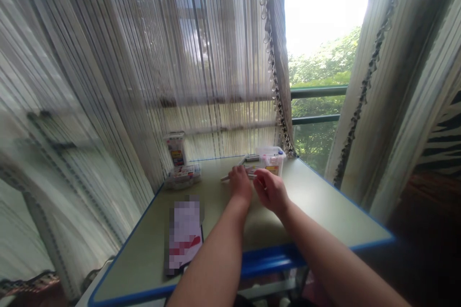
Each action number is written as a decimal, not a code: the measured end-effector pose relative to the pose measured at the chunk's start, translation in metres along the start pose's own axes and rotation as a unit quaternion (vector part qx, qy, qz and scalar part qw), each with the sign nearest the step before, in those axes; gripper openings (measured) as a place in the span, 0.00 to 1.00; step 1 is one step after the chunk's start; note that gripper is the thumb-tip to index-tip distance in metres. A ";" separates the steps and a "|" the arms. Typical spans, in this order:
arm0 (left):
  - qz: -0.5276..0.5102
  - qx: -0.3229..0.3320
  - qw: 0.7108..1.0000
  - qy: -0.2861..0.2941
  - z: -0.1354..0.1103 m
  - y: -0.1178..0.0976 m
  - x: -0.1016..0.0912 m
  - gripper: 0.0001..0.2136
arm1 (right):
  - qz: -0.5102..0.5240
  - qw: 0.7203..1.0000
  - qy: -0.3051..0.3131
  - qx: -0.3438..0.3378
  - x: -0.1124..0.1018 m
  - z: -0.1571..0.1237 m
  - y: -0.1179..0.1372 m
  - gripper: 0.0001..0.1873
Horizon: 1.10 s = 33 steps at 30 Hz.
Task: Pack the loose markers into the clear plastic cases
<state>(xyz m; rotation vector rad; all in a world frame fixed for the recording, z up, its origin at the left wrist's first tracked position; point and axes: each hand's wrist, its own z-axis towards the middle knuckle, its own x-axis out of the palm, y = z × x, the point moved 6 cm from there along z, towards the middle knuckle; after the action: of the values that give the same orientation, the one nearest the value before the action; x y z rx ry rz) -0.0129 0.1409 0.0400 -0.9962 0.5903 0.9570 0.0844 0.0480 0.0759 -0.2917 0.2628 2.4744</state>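
My left hand (240,183) is over the far middle of the table, its fingers curled down. A slim white marker (225,179) sticks out to the left from under those fingers. Close on its right, my right hand (271,189) is closed with thumb and fingers drawn together. A short pale marker end (251,176) shows at its fingertips, in the gap between the hands; whether both pieces belong to one marker I cannot tell. Just beyond the hands stands a clear plastic box (277,159) with a label and pens inside. Grey markers (252,158) lie beside it.
The pale table (324,211) has a blue edge. At its far left, a clear lidded tub (175,149) stands behind a low clear case (184,175). A phone-shaped item (185,235), partly pixelated, lies near my left forearm. String curtains (216,57) hang right behind the table.
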 end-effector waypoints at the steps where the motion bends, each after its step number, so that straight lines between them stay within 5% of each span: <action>1: -0.029 0.004 0.999 -0.032 0.001 -0.001 -0.004 0.11 | -0.003 1.000 -0.008 0.002 -0.002 0.000 0.000 0.07; 5: -0.169 0.043 0.974 -0.147 -0.001 -0.005 -0.019 0.07 | 0.007 0.999 -0.037 0.019 -0.008 0.000 -0.004 0.08; 10: -0.384 0.009 0.906 -0.181 -0.002 -0.005 -0.031 0.04 | 0.011 0.994 -0.078 0.075 -0.014 0.000 -0.015 0.07; 13: -0.561 -0.094 0.815 -0.107 0.001 -0.004 -0.027 0.08 | 0.000 0.994 -0.064 0.087 -0.014 0.000 -0.018 0.06; 18: -0.775 -0.208 0.597 0.011 0.000 -0.014 -0.023 0.08 | -0.056 0.997 -0.028 0.046 -0.012 0.001 -0.014 0.07; 21: -0.818 -0.238 0.522 0.052 -0.003 -0.019 -0.022 0.09 | -0.114 0.992 -0.053 0.020 -0.018 0.004 -0.012 0.10; 26: -0.840 -0.257 0.472 0.068 -0.005 -0.020 -0.022 0.09 | -0.100 0.992 -0.072 0.024 -0.023 0.007 -0.015 0.05; 29: -0.842 -0.267 0.464 0.057 -0.005 -0.018 -0.023 0.09 | -0.059 0.996 -0.063 0.006 -0.019 0.008 -0.012 0.04; 33: -0.847 -0.236 0.470 0.079 -0.004 -0.019 -0.021 0.07 | -0.043 0.990 -0.134 0.009 -0.027 0.006 -0.016 0.06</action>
<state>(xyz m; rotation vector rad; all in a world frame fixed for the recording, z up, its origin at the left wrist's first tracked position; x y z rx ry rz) -0.0060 0.1247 0.0629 -1.5100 -0.7046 -0.9029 0.1142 0.0466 0.0869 0.0377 0.1553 2.3895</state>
